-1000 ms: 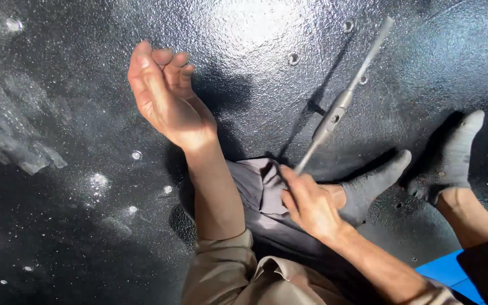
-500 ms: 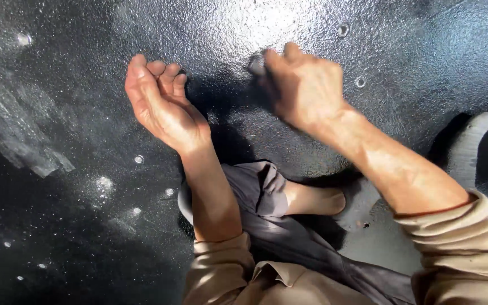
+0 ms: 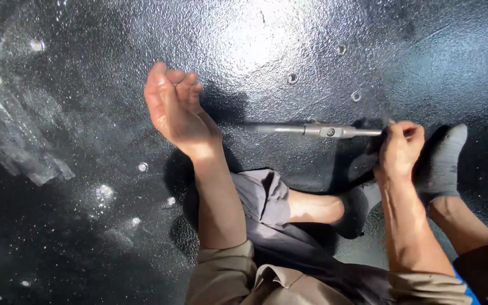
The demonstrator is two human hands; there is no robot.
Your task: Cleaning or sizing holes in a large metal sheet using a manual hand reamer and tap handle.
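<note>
My right hand (image 3: 399, 149) is closed around one end of a long grey metal bar tool (image 3: 317, 131), which lies level against the black textured surface (image 3: 255, 45). The bar has a thicker hub at its middle. My left hand (image 3: 173, 107) is raised beside the bar's free end, palm turned sideways, fingers curled loosely, holding nothing. Its edge rests near or on the black surface; contact is unclear.
Three small round holes or screw heads (image 3: 292, 78) dot the surface above the bar. Silvery scuffs (image 3: 24, 152) mark the left side. Below are my bent legs in grey trousers (image 3: 266, 203) and grey socks (image 3: 441, 164). A blue thing (image 3: 463, 285) shows at bottom right.
My right hand swung from lower middle up to the surface and then out right. The bar went from steeply tilted to level. My left hand barely moved.
</note>
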